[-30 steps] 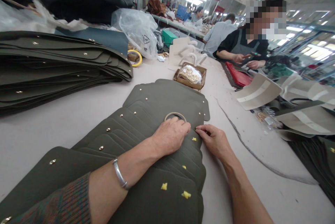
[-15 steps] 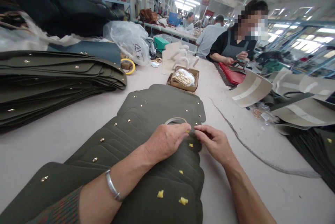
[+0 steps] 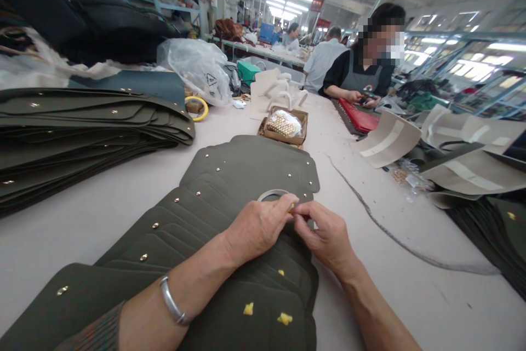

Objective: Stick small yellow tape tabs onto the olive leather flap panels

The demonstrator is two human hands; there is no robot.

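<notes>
Dark green leather-like panels [image 3: 246, 170] lie fanned out in overlapping layers before me, with small metal studs along their edges. My left hand [image 3: 263, 225] is closed around a narrow tape roll [image 3: 273, 194], whose rim shows above the fingers. My right hand [image 3: 326, 230] pinches at a bit of yellow tape [image 3: 292, 207] by the left fingertips; the fingers of both hands meet there. Nearer me, yellow tape pieces [image 3: 284, 318] stick to the panels over spots at their right side.
Beyond the panels stands a small cardboard box [image 3: 283, 126] with gold-coloured hardware. More green panels [image 3: 94, 121] are stacked at left, near a yellow tape roll [image 3: 197, 109]. Curved beige pieces [image 3: 386, 140] lie at right. A co-worker [image 3: 361, 72] handles a red item [image 3: 357, 115] across the table.
My right hand has moved left to meet the left fingertips at the tape. One yellow piece is now hidden behind it. The view has shifted slightly.
</notes>
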